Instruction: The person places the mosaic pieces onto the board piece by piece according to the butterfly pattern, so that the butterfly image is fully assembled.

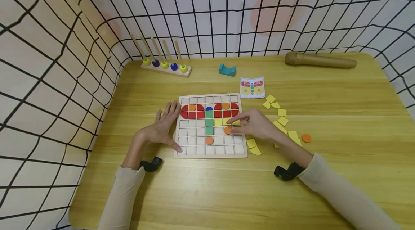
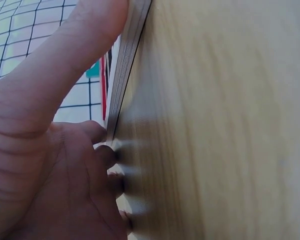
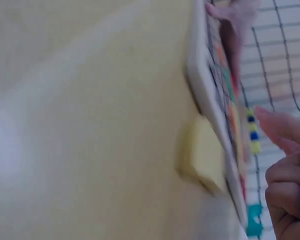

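Observation:
A wooden grid board [image 1: 192, 140] lies on the table with red pieces [image 1: 192, 115], a green column [image 1: 209, 122], a blue half-round piece [image 1: 209, 108] and orange discs [image 1: 209, 140] on it. My left hand [image 1: 159, 128] spreads along the board's left side, thumb at the lower left corner and fingertips at the upper edge. Over the board's right part hovers my right hand [image 1: 256, 125], its index finger stretched toward a row of yellow tiles [image 1: 218, 122] and its thumb beside an orange disc [image 1: 228, 130]. In the right wrist view, its other fingers [image 3: 287, 197] are bent; no piece shows between finger and thumb.
Loose yellow pieces [image 1: 282, 112] and an orange disc [image 1: 306, 138] lie right of the board. Behind it are a picture card [image 1: 252, 87], a teal block [image 1: 227, 70], a peg stand with beads [image 1: 165, 70] and a brown stick [image 1: 321, 60]. Black wire mesh surrounds the table.

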`<act>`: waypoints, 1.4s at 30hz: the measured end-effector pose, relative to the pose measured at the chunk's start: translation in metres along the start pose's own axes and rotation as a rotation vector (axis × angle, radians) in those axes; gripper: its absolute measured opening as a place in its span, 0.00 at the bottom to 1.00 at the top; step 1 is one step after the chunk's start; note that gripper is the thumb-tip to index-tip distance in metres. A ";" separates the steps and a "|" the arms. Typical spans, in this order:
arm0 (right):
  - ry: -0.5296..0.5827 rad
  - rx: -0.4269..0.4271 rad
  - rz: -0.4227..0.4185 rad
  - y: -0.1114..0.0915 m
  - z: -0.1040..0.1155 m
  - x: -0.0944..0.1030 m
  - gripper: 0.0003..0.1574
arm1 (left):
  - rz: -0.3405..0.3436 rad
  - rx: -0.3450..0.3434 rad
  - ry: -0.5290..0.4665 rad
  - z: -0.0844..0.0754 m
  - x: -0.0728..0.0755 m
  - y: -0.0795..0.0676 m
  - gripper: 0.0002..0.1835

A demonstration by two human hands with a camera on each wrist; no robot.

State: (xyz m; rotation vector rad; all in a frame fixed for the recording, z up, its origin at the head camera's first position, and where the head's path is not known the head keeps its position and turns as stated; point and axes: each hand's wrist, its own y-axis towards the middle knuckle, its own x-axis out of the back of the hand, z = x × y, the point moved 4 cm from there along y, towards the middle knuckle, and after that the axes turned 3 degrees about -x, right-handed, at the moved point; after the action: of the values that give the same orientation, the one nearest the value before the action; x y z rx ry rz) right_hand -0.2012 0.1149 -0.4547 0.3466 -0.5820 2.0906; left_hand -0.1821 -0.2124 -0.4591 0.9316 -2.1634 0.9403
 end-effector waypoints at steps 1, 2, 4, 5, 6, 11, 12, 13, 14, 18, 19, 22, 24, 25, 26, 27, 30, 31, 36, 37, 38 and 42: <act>-0.008 0.014 -0.010 -0.002 0.000 0.006 0.17 | -0.001 -0.001 -0.001 0.000 0.000 0.000 0.87; -0.018 0.023 -0.025 -0.005 -0.001 0.014 0.17 | -0.002 -0.001 -0.001 0.000 0.000 0.000 0.87; -0.058 0.030 -0.056 -0.011 -0.003 0.030 0.18 | -0.002 0.001 0.000 -0.001 0.001 -0.001 0.87; -0.086 0.028 -0.075 -0.014 -0.006 0.039 0.18 | -0.002 0.002 -0.002 0.000 0.001 -0.001 0.87; -0.118 0.023 -0.097 -0.017 -0.009 0.048 0.19 | -0.001 0.003 -0.004 0.000 0.001 0.000 0.87; -0.177 -0.064 -0.164 -0.034 -0.034 0.090 0.22 | 0.000 0.010 -0.005 0.002 0.001 0.000 0.87; -0.177 -0.078 -0.173 -0.038 -0.040 0.098 0.23 | -0.001 0.011 -0.004 0.002 0.001 -0.001 0.87; -0.177 -0.088 -0.180 -0.040 -0.045 0.105 0.24 | -0.002 0.012 -0.002 0.001 0.001 -0.001 0.87; -0.180 -0.096 -0.186 -0.044 -0.051 0.111 0.26 | -0.002 0.014 -0.001 0.001 0.001 -0.001 0.87; -0.155 -0.124 -0.204 -0.054 -0.075 0.130 0.29 | 0.000 0.014 -0.005 0.000 0.002 -0.001 0.87; -0.152 -0.126 -0.202 -0.055 -0.079 0.133 0.29 | 0.001 0.013 -0.005 0.000 0.002 -0.001 0.87; -0.169 -0.140 -0.179 -0.057 -0.089 0.137 0.29 | 0.008 0.018 -0.001 0.001 0.001 -0.001 0.87; -0.195 -0.145 -0.156 -0.056 -0.091 0.137 0.31 | 0.009 0.017 0.001 0.001 0.001 0.000 0.87; -0.200 -0.150 -0.147 -0.055 -0.092 0.136 0.31 | 0.011 0.020 0.005 0.001 0.000 0.000 0.87; -0.207 -0.155 -0.139 -0.054 -0.092 0.135 0.31 | 0.012 0.023 0.006 0.001 0.000 0.000 0.87; -0.212 -0.159 -0.135 -0.053 -0.092 0.135 0.32 | 0.012 0.021 0.008 0.001 0.000 0.000 0.87; -0.209 -0.174 -0.137 -0.049 -0.092 0.132 0.32 | 0.010 0.014 0.005 0.001 0.000 0.000 0.87; -0.217 -0.176 -0.138 -0.048 -0.092 0.132 0.31 | 0.009 0.013 0.004 0.000 -0.001 0.000 0.87; -0.260 -0.180 -0.158 -0.046 -0.091 0.130 0.28 | 0.008 0.009 0.002 0.000 -0.001 0.000 0.87; -0.276 -0.172 -0.160 -0.045 -0.090 0.130 0.27 | 0.006 0.008 0.001 0.000 -0.001 0.000 0.87; -0.294 -0.164 -0.163 -0.045 -0.089 0.130 0.26 | 0.004 0.007 -0.001 -0.001 -0.001 0.000 0.87; -0.345 -0.137 -0.155 -0.043 -0.083 0.129 0.25 | 0.004 0.011 -0.004 -0.001 0.000 0.000 0.86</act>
State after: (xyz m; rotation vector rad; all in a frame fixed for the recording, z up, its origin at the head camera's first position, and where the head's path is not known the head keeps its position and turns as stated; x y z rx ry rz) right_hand -0.2374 0.2703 -0.4552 0.6592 -0.8685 1.8423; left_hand -0.1819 -0.2119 -0.4583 0.9354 -2.1664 0.9539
